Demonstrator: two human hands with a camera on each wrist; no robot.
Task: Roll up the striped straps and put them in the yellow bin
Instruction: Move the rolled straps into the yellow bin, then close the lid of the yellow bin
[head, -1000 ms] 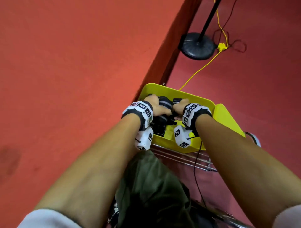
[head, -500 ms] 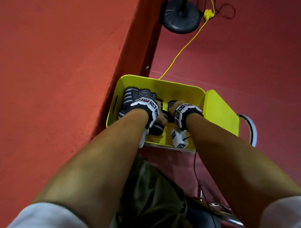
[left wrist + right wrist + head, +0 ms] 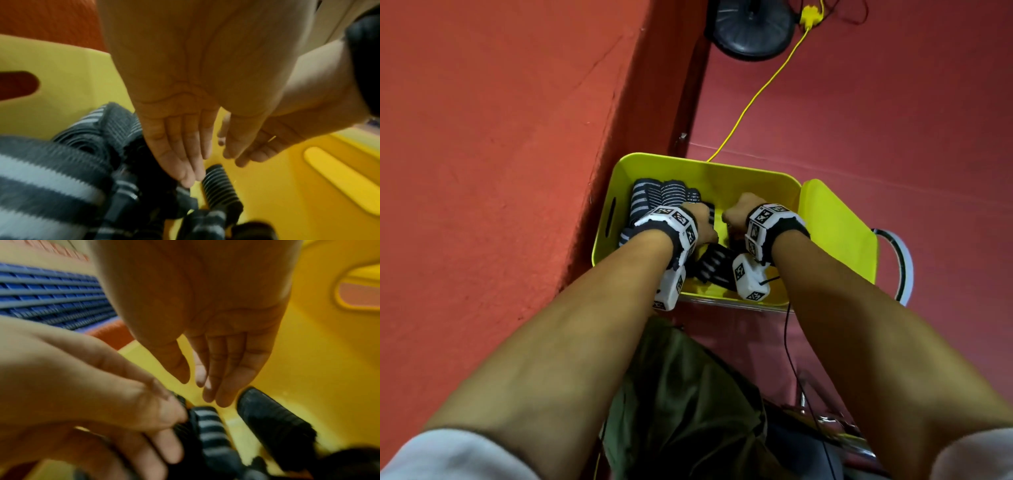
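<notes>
The yellow bin (image 3: 688, 164) stands below me with both hands inside it. Several rolled black-and-white striped straps (image 3: 661, 197) lie packed against its left wall, shown close in the left wrist view as striped straps (image 3: 51, 170). One more strap roll (image 3: 714, 263) lies between my wrists. My left hand (image 3: 703, 222) (image 3: 191, 154) points straight fingers down beside the straps and holds nothing. My right hand (image 3: 736, 216) (image 3: 199, 382) hangs with straight fingers just above a striped roll (image 3: 209, 426) and a black roll (image 3: 273, 418), empty too.
A red wall (image 3: 500, 171) runs close along the bin's left side. The bin's yellow lid (image 3: 835, 233) leans at its right. A black round stand base (image 3: 753, 27) and a yellow cable (image 3: 756, 92) lie on the floor beyond. A wire rack edge (image 3: 722, 303) shows under the bin.
Both hands carried a strap roll down into the bin and let it go. They have drawn apart and their fingers are now straight.
</notes>
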